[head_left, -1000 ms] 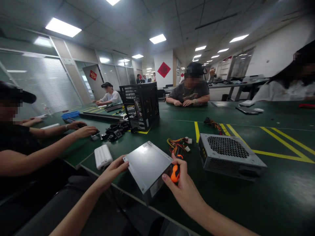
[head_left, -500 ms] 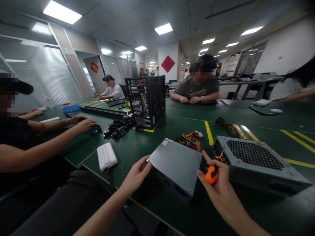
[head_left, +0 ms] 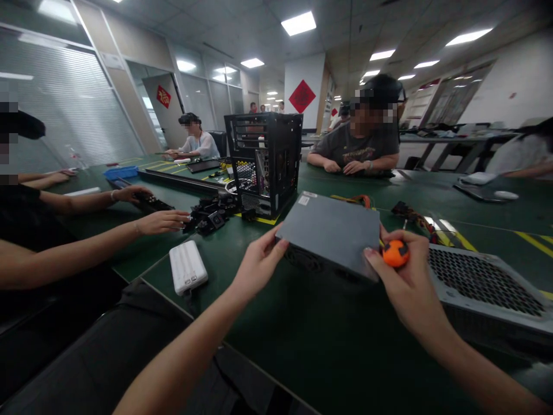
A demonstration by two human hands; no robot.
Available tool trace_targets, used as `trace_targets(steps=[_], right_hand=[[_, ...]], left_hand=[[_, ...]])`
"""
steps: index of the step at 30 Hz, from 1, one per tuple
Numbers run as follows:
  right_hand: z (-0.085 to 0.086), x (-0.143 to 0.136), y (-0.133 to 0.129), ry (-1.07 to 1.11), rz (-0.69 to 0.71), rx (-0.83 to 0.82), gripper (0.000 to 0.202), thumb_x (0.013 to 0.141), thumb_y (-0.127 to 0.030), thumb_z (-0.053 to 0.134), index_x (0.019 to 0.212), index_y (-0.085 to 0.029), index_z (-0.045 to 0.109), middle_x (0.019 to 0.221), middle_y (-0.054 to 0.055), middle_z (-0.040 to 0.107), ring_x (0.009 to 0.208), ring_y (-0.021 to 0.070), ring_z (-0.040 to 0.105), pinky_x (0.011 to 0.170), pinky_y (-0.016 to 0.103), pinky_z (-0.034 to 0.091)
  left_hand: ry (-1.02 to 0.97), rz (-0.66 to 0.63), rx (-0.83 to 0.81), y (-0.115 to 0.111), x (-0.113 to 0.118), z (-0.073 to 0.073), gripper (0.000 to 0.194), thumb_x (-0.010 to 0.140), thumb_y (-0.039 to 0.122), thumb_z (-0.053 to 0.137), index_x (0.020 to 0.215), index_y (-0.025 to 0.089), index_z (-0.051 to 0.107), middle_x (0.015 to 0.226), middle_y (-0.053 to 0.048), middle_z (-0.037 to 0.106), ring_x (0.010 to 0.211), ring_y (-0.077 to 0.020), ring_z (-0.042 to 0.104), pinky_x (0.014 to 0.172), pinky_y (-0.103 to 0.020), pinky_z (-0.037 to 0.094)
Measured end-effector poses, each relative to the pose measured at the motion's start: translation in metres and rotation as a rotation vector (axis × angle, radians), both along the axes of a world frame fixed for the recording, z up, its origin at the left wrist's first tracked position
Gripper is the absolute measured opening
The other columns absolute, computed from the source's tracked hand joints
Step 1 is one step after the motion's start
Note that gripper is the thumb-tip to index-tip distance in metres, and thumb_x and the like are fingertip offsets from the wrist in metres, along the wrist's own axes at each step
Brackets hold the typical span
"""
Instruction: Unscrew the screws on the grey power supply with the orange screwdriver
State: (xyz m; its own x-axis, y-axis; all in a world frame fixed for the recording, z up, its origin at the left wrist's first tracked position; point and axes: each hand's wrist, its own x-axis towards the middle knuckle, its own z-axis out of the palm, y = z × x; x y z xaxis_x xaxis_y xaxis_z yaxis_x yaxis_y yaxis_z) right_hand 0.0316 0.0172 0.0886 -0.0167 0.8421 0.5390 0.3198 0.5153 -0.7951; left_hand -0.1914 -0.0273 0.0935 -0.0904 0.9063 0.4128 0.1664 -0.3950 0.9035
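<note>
At the desk (head_left: 276, 346), my left hand (head_left: 259, 259) and right hand (head_left: 408, 282) clasp a grey metal box (head_left: 334, 230) by opposite sides, its top panel on. My right hand also grips an orange-handled tool (head_left: 394, 253); the computer case (head_left: 276, 155) stands beyond.

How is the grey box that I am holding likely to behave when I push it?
The grey box will probably stay stiff, because its flat panels look like metal. Its top looks smooth, so it may feel a little slippery. The wires behind it could drag or catch, if they are attached; I cannot see that.
</note>
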Motion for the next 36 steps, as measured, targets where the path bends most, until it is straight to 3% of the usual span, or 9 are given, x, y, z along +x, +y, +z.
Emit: trace_targets(steps=[4, 8, 18, 21, 24, 26, 28, 31, 36], right_hand=[[0.025, -0.045, 0.044, 0.081, 0.106, 0.097, 0.031, 0.075, -0.032, 0.057, 0.095, -0.027, 0.034, 0.092, -0.001, 0.041, 0.078, 0.0141, 0.05, 0.077, 0.035, 0.041], [0.022, -0.093, 0.071, 0.134, 0.283, -0.008, 0.03, 0.075, -0.029, 0.052, 0.095, -0.027, 0.029, 0.082, -0.004, 0.039, 0.066, 0.0114, 0.047, 0.067, 0.031, 0.04], [-0.034, -0.184, 0.052, -0.025, 0.368, -0.113, 0.026, 0.076, -0.026, 0.044, 0.096, -0.024, 0.028, 0.081, -0.001, 0.047, 0.069, 0.0156, 0.053, 0.068, 0.031, 0.042], [-0.045, -0.189, 0.049, -0.096, 0.361, -0.12, 0.026, 0.078, -0.026, 0.042, 0.099, -0.023, 0.028, 0.085, 0.001, 0.051, 0.074, 0.0174, 0.055, 0.07, 0.032, 0.042], [-0.047, -0.167, 0.057, -0.209, 0.407, -0.11, 0.025, 0.077, -0.023, 0.043, 0.099, -0.024, 0.031, 0.083, 0.001, 0.054, 0.07, 0.0175, 0.057, 0.065, 0.029, 0.042], [-0.047, -0.139, 0.067, -0.293, 0.432, -0.087, 0.028, 0.074, -0.013, 0.042, 0.098, -0.025, 0.035, 0.084, 0.001, 0.056, 0.073, 0.0173, 0.058, 0.067, 0.028, 0.041], [-0.049, -0.108, 0.074, -0.378, 0.429, -0.07, 0.033, 0.071, -0.004, 0.039, 0.096, -0.025, 0.037, 0.085, 0.002, 0.057, 0.078, 0.0172, 0.059, 0.068, 0.027, 0.039], [-0.059, -0.079, 0.075, -0.522, 0.451, -0.046, 0.038, 0.067, 0.002, 0.038, 0.094, -0.024, 0.041, 0.083, 0.001, 0.058, 0.076, 0.0158, 0.058, 0.067, 0.026, 0.038], [-0.075, -0.081, 0.059, -0.72, 0.462, 0.033, 0.042, 0.064, 0.005, 0.042, 0.095, -0.023, 0.045, 0.082, 0.0, 0.058, 0.074, 0.0141, 0.056, 0.064, 0.023, 0.035]], left_hand=[[-0.02, 0.083, 0.032, 0.027, -0.037, 0.03, 0.051, 0.077, 0.045, 0.059, 0.119, 0.015, 0.056, 0.113, -0.007, 0.063, 0.108, -0.0222, 0.053, 0.093, -0.034, 0.041], [-0.004, 0.221, -0.075, 0.033, -0.075, 0.035, 0.051, 0.069, 0.049, 0.065, 0.109, 0.017, 0.062, 0.102, -0.006, 0.066, 0.095, -0.0193, 0.058, 0.078, -0.026, 0.046], [-0.106, 0.409, -0.259, 0.007, -0.157, -0.034, 0.057, 0.063, 0.055, 0.068, 0.105, 0.017, 0.061, 0.104, -0.007, 0.065, 0.096, -0.0197, 0.058, 0.076, -0.027, 0.047], [-0.138, 0.384, -0.318, 0.004, -0.167, -0.046, 0.055, 0.063, 0.052, 0.069, 0.104, 0.017, 0.061, 0.106, -0.008, 0.064, 0.098, -0.0213, 0.059, 0.081, -0.03, 0.047], [-0.119, 0.316, -0.367, 0.003, -0.174, -0.045, 0.057, 0.063, 0.051, 0.07, 0.107, 0.015, 0.061, 0.108, -0.01, 0.064, 0.101, -0.0243, 0.058, 0.088, -0.036, 0.044], [-0.068, 0.341, -0.331, 0.001, -0.174, -0.039, 0.062, 0.064, 0.05, 0.069, 0.113, 0.015, 0.057, 0.113, -0.011, 0.062, 0.107, -0.0257, 0.056, 0.094, -0.038, 0.041], [0.04, 0.504, -0.188, -0.003, -0.166, -0.032, 0.062, 0.067, 0.047, 0.066, 0.119, 0.015, 0.053, 0.121, -0.012, 0.057, 0.114, -0.0253, 0.05, 0.099, -0.039, 0.036], [0.255, 0.671, 0.036, -0.013, -0.132, -0.023, 0.043, 0.08, 0.042, 0.052, 0.116, 0.018, 0.054, 0.119, -0.008, 0.058, 0.112, -0.0218, 0.052, 0.099, -0.036, 0.036], [0.445, 0.359, -0.013, -0.029, -0.047, -0.03, 0.029, 0.085, 0.034, 0.044, 0.106, 0.02, 0.059, 0.104, -0.006, 0.064, 0.097, -0.0194, 0.059, 0.085, -0.032, 0.046]])
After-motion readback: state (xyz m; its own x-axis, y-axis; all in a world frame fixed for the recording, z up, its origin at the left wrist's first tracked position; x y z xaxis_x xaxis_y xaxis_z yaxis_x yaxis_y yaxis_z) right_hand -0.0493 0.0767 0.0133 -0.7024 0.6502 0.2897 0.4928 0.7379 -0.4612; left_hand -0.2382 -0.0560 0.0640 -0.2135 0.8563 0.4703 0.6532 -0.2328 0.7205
